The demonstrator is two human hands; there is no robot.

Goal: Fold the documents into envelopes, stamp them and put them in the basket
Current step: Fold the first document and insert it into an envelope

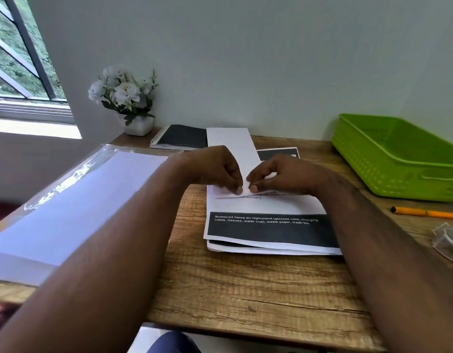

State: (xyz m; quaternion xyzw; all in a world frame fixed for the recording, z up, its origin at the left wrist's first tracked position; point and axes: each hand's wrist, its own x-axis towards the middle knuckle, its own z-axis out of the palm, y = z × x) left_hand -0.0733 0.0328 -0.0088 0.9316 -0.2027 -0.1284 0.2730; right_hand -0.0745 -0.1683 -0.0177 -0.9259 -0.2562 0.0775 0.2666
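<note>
A long white folded sheet stands tilted up at the middle of the desk, its lower end pinched from both sides. My left hand grips its left edge with curled fingers and thumb. My right hand pinches it just to the right, fingertips almost meeting. Beneath them lies a stack of printed documents with black bands and white text. The green plastic basket sits at the back right and looks empty.
A plastic-wrapped ream of white paper fills the left of the wooden desk. A spiral notebook and a white flower pot stand at the back. An orange pen and a clear tape roll lie at right.
</note>
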